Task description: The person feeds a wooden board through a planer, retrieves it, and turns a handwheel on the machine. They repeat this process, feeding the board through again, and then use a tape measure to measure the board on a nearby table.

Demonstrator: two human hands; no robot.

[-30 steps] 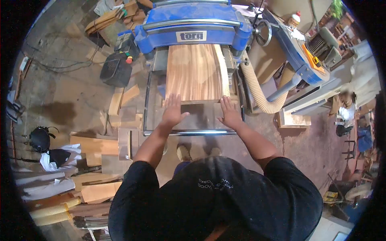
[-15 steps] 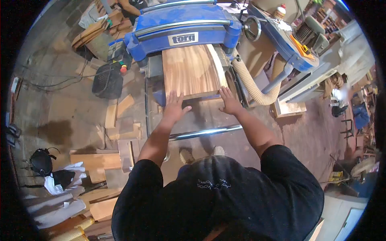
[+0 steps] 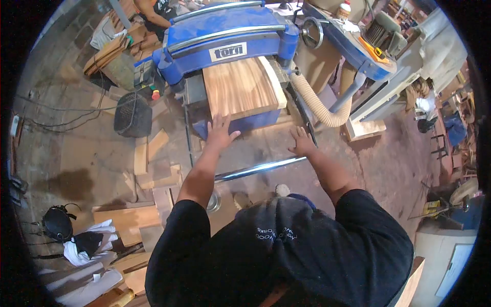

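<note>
A wide wooden board (image 3: pixel 243 87) with streaked grain and a pale right edge lies flat in the blue thickness planer (image 3: pixel 230 36); its far end is hidden under the machine's head. My left hand (image 3: pixel 221 132), fingers spread, is at the board's near left corner; whether the fingertips touch it I cannot tell. Off the near right corner, apart from the board, my right hand (image 3: pixel 302 142) has its fingers stretched out and holds nothing. A shiny metal roller (image 3: pixel 261 169) runs across below both hands.
A ribbed hose (image 3: pixel 319 105) curves at the right beside a blue machine table (image 3: pixel 376 69). To the left stand a black basket (image 3: pixel 133 115) and wood offcuts (image 3: pixel 140 156). Another person's arm (image 3: pixel 151 15) shows behind the planer, top left.
The board has slid further into the planer, away from me, baring the blue base below its near end. My right hand has come off the board, down and to the right.
</note>
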